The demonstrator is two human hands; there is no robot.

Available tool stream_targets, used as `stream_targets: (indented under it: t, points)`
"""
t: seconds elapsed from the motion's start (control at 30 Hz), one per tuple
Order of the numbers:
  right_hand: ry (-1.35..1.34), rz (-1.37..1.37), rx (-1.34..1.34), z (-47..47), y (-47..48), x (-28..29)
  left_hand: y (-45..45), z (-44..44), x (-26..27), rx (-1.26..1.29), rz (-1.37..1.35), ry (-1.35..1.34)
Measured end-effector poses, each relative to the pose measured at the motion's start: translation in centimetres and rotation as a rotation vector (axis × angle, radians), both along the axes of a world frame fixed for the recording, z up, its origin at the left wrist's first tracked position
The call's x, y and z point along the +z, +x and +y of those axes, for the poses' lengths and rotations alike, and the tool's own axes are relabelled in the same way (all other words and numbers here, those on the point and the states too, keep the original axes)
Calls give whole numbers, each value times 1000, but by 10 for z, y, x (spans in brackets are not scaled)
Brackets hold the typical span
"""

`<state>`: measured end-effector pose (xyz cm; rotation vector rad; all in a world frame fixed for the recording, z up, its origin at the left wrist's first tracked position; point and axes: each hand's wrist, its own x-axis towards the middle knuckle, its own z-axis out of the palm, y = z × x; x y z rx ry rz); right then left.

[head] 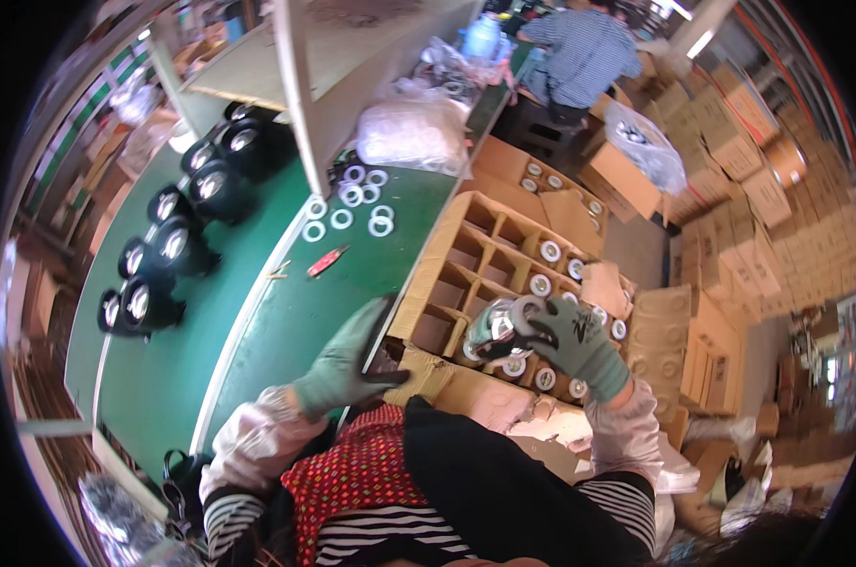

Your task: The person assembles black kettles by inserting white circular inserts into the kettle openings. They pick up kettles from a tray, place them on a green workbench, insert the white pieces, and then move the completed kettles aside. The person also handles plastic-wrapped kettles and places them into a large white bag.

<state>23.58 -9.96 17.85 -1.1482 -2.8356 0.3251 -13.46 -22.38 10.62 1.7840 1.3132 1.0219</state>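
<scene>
My right hand (577,344), in a grey-green work glove, grips a shiny silvered vessel (497,327) by its end, where a pale ring (527,312) sits. The vessel is tilted above a partitioned cardboard box (428,287). Several cells of that box hold upright items with round pale tops (540,285); cells on its left side stand bare. My left hand (339,365), gloved alike, is over the edge of the green worktable (279,354). Its thumb is spread from the fingers and nothing shows in it.
Pale rings (352,193) and a red cutter-like tool (326,262) lie on the worktable. Black rounded vessels with shiny tops (176,244) stand in rows farther left. A plastic-wrapped bundle (413,135) lies beyond. Stacked cartons (732,241) rise at right; a person (580,53) works at the back.
</scene>
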Motion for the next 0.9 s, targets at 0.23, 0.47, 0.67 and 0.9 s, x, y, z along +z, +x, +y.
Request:
stream_targets:
  t: [0.23, 0.47, 0.67, 0.9]
  points:
    - [-181, 381, 442, -32, -109, 23, 18, -20, 30, 5, 127, 195]
    - [-651, 685, 405, -42, -162, -111, 12, -93, 13, 462, -36, 374]
    - [-454, 512, 707, -54, -196, -185, -4, -154, -24, 610, 101, 339]
    - [-371, 557, 698, -77, -224, -142, -46, -282, -93, 1497, 660, -663]
